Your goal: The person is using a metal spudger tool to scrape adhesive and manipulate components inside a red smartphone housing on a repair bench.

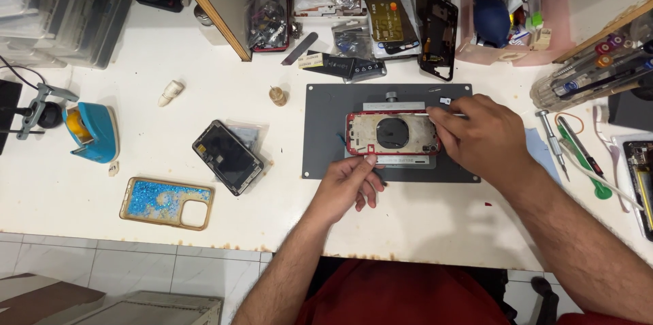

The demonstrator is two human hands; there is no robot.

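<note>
white and cluttered, your workbench (170, 87) carried a dark grey mat (323, 134) near its front edge, and on that mat lay the red phone housing (393, 133), open side up, its long axis running left to right across you. in the head view your left hand (348, 185) came at it from below, fingertips pinched together on the frame's near edge by the left corner. your right hand (479, 136) sat at the housing's right end, closer to its top edge, fingers closed on a thin metal tool (454, 115) laid along that edge. a separate phone screen (227, 156) and a glittery blue case (166, 202) rested well apart, to the left.
</note>
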